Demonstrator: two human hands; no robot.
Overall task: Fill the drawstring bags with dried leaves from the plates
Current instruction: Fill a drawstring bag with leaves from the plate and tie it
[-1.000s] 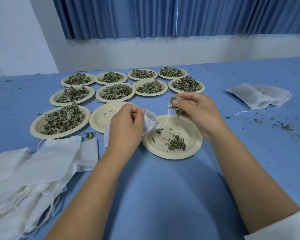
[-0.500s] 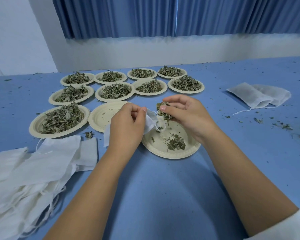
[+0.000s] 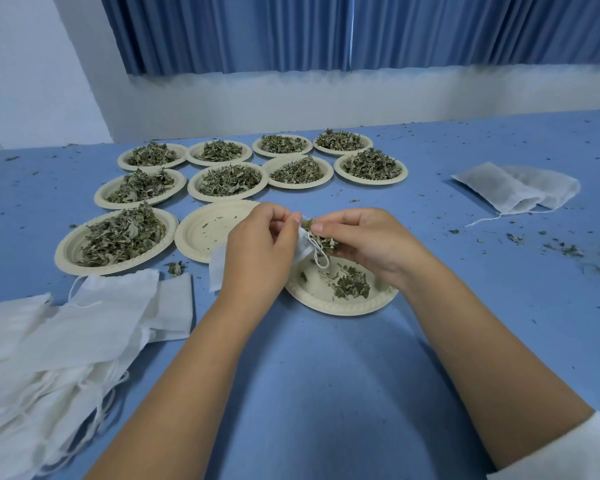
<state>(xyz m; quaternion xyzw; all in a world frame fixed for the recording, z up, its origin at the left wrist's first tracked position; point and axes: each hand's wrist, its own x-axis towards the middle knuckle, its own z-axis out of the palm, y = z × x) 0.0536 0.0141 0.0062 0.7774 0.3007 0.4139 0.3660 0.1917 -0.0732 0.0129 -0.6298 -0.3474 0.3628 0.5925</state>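
Far left, near edge: loose heap of empty white bags, strings trailing, lying on the blue table; just behind it a heaped plate of dried leaves, a few crumbs between the two; eight more heaped plates stand in two rows further back, rims close together, below a blue curtain.

Centre-left: a nearly bare plate, only flecks on it; its right edge is hidden by the left hand.

Centre: left hand curled, fingers and thumb pinching the mouth of the drawstring bag; the bag's lower end shows below the wrist, the rest hidden behind the hand; drawstring loop hangs between the hands. Right hand curled, fingertips gripping a clump of dried leaves right at the bag's mouth, touching the cloth; whether any is already inside cannot be told. Both hands are held above the near plate, which carries a small remnant of leaves; the hands cover its far rim.

Right: two white bags overlapped, well apart from the plates, string trailing; scattered leaf crumbs beyond them. Bottom right: white sleeve.
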